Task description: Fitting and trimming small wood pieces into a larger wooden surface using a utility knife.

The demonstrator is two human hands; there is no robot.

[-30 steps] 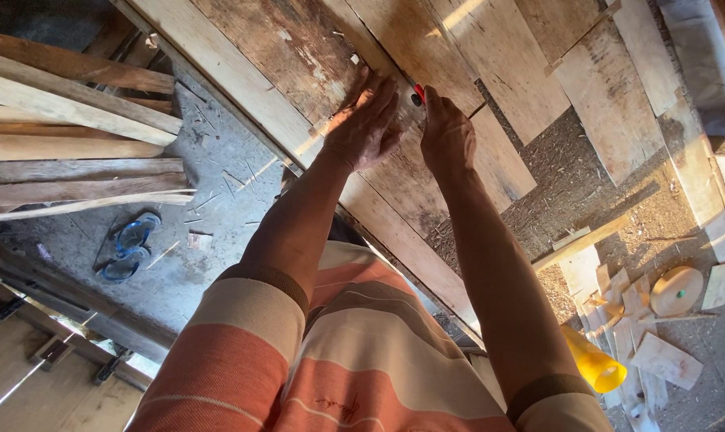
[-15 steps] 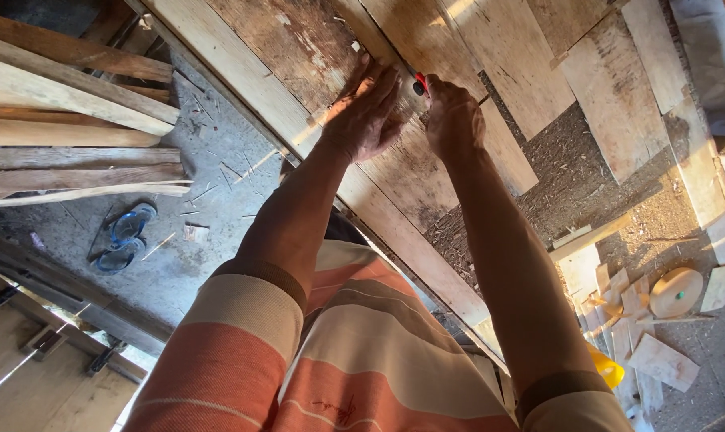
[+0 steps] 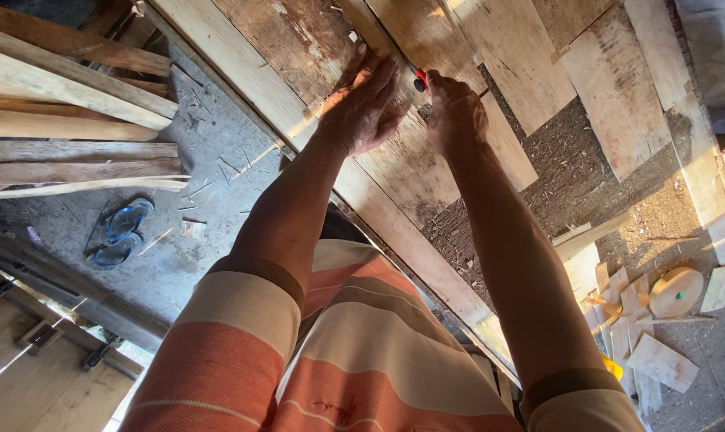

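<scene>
My left hand [image 3: 364, 104] lies flat, fingers spread, on a worn wooden board [image 3: 298, 48] that runs diagonally across the view. Just to its right, my right hand [image 3: 454, 108] is closed around a small tool with a red end [image 3: 420, 78], its tip against the same board. Most of the tool is hidden inside the fist, so its kind is unclear. Both forearms reach out from orange and cream striped sleeves.
More planks [image 3: 610, 80] lie side by side to the right over dark sawdust [image 3: 562, 176]. Long timber lengths [image 3: 66, 104] are stacked at left. A pair of blue sandals [image 3: 121, 232] sits on the concrete floor. Offcuts and a round wooden disc [image 3: 674, 292] lie at lower right.
Both hands have slid slightly up the board, staying close together. The view has shifted a little, with the sandals lower left than before.
</scene>
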